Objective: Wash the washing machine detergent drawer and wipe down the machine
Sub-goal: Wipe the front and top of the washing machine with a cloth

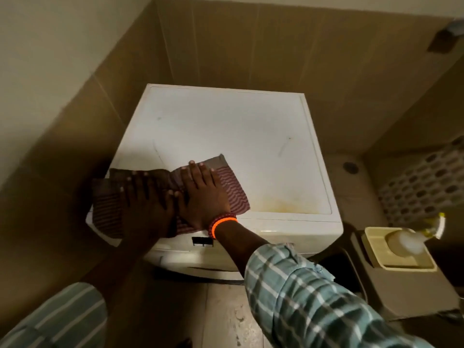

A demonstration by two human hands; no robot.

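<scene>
A white washing machine (226,126) stands in a tiled corner, seen from above. A red-and-white striped cloth (232,188) lies spread over the front left of its top, hanging a little past the left edge. My left hand (145,197) presses flat on the cloth's left half, fingers spread. My right hand (200,194), with an orange bead bracelet at the wrist, lies flat on the cloth's right half, its thumb touching my left hand. A yellowish stain (283,203) marks the top near the front right. The detergent drawer is not visible.
Brown tiled walls (251,46) close in behind and to the left of the machine. To the right stand a cream container with a rounded bottle top (401,243) and a perforated laundry basket (426,182). Tiled floor (226,317) lies in front.
</scene>
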